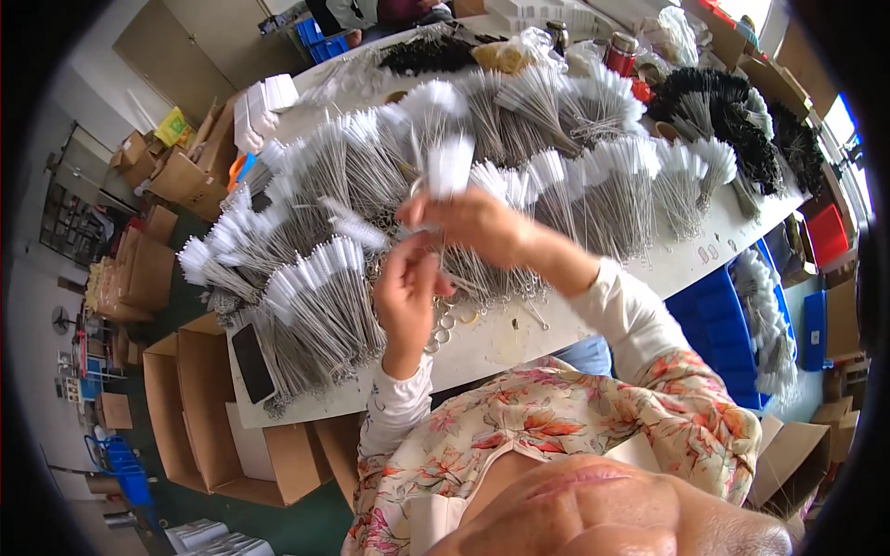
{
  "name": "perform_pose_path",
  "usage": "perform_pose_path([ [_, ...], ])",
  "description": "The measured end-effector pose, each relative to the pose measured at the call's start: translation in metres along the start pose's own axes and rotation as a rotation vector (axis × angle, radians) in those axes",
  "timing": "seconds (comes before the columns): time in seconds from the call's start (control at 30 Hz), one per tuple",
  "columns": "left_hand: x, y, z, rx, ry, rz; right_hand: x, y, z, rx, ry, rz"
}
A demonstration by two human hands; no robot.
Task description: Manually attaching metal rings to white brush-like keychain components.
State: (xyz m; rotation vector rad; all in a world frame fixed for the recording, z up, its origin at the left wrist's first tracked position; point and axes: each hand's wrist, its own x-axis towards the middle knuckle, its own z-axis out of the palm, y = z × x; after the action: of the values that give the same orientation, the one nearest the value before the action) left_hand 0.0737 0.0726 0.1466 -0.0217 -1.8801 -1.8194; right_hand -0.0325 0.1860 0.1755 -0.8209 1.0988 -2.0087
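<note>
Above the table's near middle, my right hand (pixel 477 225) has its fingers closed at the wire end of a bundle of white-bristled wire brushes (pixel 450 167), blurred by motion. My left hand (pixel 408 295) is just below and to the left, its fingers curled; what they hold, if anything, is hidden. A single white brush (pixel 357 225) slants beside the left fingertips; I cannot tell whether they touch it. Metal rings (pixel 441 326) lie on the table beside the left hand. Dense bundles of the same brushes (pixel 320 287) surround both hands, bristles mostly pointing away from me.
The white table (pixel 505 343) also carries a black phone (pixel 252 361) at its left corner, black brushes (pixel 714 116) at the right and a red flask (pixel 620 54) at the back. Open cardboard boxes (pixel 209 417) stand at the left; a blue bin (pixel 709 320) stands at the right.
</note>
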Motion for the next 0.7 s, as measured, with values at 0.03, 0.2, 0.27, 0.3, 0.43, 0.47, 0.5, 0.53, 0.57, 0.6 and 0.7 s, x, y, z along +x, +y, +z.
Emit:
perform_pose_path([
  [0.03, -0.002, -0.012, -0.004, 0.129, -0.079, 0.055, -0.011, 0.003, 0.019, -0.02, -0.042, 0.237],
  [0.2, -0.007, -0.017, -0.01, 0.474, -0.022, 0.571, -0.049, 0.022, 0.035, -0.119, 0.1, -0.251],
  [0.27, -0.016, -0.008, -0.01, 0.2, 0.093, 0.388, -0.058, 0.024, 0.007, -0.46, 0.293, -0.292],
  [0.3, -0.017, -0.005, -0.006, 0.28, 0.091, 0.419, -0.058, 0.026, -0.002, -0.575, 0.374, -0.195],
  [0.43, -0.029, -0.017, 0.013, 0.484, -0.034, 0.683, -0.059, 0.061, 0.008, 0.412, 0.258, -0.003],
  [0.47, -0.029, -0.018, 0.014, 0.59, -0.072, 0.755, -0.057, 0.068, 0.01, 0.498, 0.324, -0.035],
  [0.5, -0.037, -0.034, 0.014, 0.262, -0.158, 0.517, -0.056, 0.069, 0.009, 0.653, 0.376, -0.008],
  [0.53, -0.041, -0.038, 0.013, 0.448, -0.149, 0.572, -0.054, 0.068, 0.005, 0.806, 0.425, 0.019],
  [0.57, -0.041, -0.033, 0.012, 0.535, -0.201, 0.62, -0.057, 0.072, -0.01, 0.736, 0.321, -0.027],
  [0.6, -0.043, -0.025, 0.008, 0.63, -0.243, 0.664, -0.063, 0.049, 0.005, 0.677, 0.387, 0.003],
  [0.7, -0.043, -0.007, -0.018, 0.565, -0.153, 0.578, -0.08, 0.026, -0.007, 0.185, 0.267, 0.115],
])
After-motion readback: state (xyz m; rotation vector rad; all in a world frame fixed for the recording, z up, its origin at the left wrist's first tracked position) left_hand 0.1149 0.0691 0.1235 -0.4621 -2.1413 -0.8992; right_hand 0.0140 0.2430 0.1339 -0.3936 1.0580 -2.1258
